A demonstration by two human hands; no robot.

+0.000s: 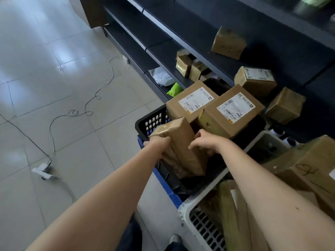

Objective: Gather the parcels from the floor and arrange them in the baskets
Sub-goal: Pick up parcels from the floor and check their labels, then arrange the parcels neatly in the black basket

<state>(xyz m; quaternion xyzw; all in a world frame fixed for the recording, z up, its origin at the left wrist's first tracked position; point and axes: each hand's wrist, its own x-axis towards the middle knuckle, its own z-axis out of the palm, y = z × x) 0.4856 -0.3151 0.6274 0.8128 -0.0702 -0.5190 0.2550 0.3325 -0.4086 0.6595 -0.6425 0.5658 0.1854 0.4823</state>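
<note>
A long brown taped parcel point(183, 142) stands tilted inside the black basket point(152, 120). My left hand point(159, 142) grips its left side and my right hand point(204, 140) presses on its right edge. Two brown boxes with white labels, one point(190, 100) on the left and one point(233, 109) on the right, lie at the far end of the same basket. A white basket point(197, 223) at the lower right holds more brown parcels, and a large box point(311, 171) with a handwritten mark rests on top of it.
Dark shelves point(181, 33) run along the right, with several brown parcels point(228, 42), a white mailer bag point(161, 75) and a green packet point(175, 89). A power strip point(43, 172) and cables point(78, 111) lie on the tiled floor at the left. A blue crate edge point(163, 178) sits beneath the black basket.
</note>
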